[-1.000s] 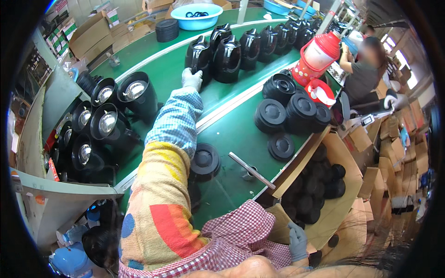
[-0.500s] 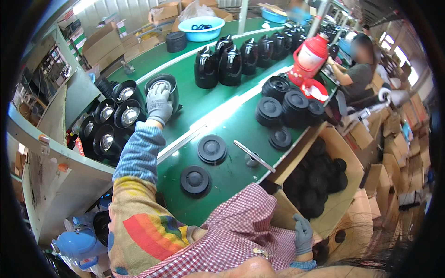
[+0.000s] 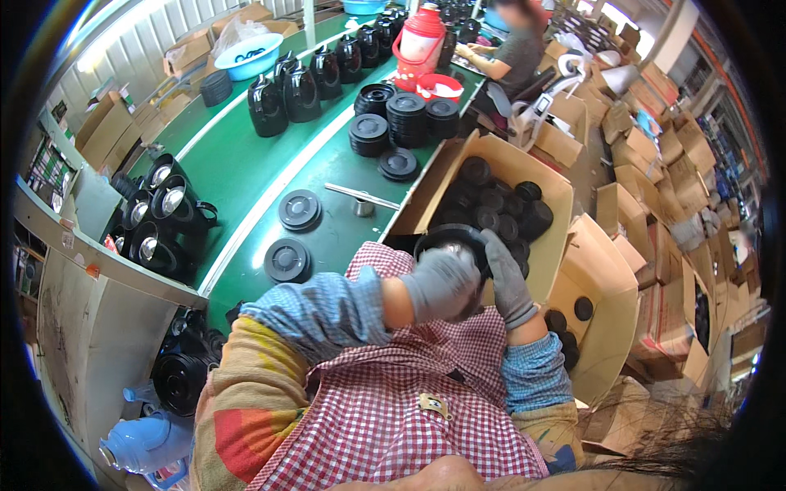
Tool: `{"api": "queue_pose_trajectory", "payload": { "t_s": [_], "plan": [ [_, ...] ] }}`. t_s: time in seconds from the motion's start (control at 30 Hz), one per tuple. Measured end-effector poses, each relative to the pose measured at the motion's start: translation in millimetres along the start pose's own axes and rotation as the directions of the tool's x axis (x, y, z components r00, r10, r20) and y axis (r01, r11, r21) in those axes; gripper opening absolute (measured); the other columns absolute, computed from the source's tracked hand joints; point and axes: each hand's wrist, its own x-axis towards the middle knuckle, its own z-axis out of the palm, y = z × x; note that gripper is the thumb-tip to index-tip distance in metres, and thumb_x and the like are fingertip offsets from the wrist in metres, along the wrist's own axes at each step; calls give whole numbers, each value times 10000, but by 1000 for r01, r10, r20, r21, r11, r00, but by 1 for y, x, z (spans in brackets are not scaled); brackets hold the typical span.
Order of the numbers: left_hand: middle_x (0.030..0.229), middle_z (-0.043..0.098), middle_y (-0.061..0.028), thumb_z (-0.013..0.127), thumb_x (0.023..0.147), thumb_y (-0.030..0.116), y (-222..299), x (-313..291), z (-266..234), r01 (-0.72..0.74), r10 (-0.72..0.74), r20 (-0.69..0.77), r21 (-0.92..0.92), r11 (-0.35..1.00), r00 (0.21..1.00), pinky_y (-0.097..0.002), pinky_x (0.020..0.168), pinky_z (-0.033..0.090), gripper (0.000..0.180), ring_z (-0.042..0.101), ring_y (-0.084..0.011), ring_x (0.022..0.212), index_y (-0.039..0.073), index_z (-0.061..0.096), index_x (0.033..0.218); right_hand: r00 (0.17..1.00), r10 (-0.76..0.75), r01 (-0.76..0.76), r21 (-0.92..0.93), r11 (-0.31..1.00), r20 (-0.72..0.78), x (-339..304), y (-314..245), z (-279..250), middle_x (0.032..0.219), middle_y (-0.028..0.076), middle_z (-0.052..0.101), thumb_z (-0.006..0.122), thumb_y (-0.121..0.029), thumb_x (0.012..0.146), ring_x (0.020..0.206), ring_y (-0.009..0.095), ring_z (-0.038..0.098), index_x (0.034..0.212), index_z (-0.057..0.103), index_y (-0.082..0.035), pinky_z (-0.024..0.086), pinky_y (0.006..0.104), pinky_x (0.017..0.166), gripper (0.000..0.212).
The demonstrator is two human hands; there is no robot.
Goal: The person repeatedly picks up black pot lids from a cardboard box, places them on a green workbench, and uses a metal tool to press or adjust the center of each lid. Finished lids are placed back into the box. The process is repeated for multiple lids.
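Observation:
A black thermos jug is held in front of my checked apron, its dark round rim facing up and a silvery inside just showing. My gloved left hand is closed at the jug's mouth, its fingers partly hidden and a little blurred. Along the jug's right side lies my gloved right hand, bracing it. Two flat round black discs lie on the green worktop to the left of my hands. Near them stands a metal T-shaped tool. The lower part of the jug is hidden behind my hands.
More open black jugs stand at the left, and several glossy black jugs line the green belt. Stacked discs stand near a red-and-white flask. A cardboard box of black parts sits right. Another person works beyond.
My left hand has come from the jug group at the left to my front, with a jug. The right hand has risen from my lap to the jug. The view has turned right.

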Motion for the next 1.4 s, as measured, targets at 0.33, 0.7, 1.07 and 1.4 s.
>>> {"api": "queue_pose_trajectory", "payload": {
  "t_s": [0.33, 0.7, 1.07, 1.4],
  "plan": [
    [893, 740, -166, 635, 890, 476, 78, 29, 73, -137, 237, 370, -275, 951, 898, -440, 700, 581, 457, 733, -327, 826, 43, 780, 906, 837, 241, -475, 434, 766, 491, -74, 127, 2, 1358, 109, 637, 550, -208, 974, 1193, 215, 613, 1363, 595, 9, 477, 344, 1063, 448],
    [1447, 542, -203, 742, 840, 527, -268, 138, 107, 645, -653, 96, 100, 757, 751, -473, 1136, 386, 773, 499, -372, 1360, 93, 527, 1443, 960, 269, -226, 360, 905, -74, -64, 124, -34, 1346, 152, 646, 472, -165, 1093, 1262, 241, 609, 1392, 560, 59, 460, 358, 1107, 384],
    [1028, 685, -204, 687, 930, 263, -303, 120, 129, 304, -303, -7, 13, 953, 953, -450, 874, 551, 392, 683, -355, 1017, 13, 620, 1224, 907, 280, -144, 394, 908, -314, -44, 124, -55, 1357, 166, 638, 523, -120, 1063, 1277, 247, 597, 1387, 581, 33, 432, 352, 1139, 363],
    [1337, 627, -156, 643, 1006, 339, -73, 22, 73, -8, 185, 47, -958, 286, 982, -392, 1074, 439, 588, 579, -271, 1262, -21, 507, 1451, 997, 47, -76, 534, 842, 67, -39, 64, -44, 1299, 157, 653, 365, -568, 1072, 1208, 241, 626, 1316, 596, 46, 453, 366, 1090, 700]
  ]
}}
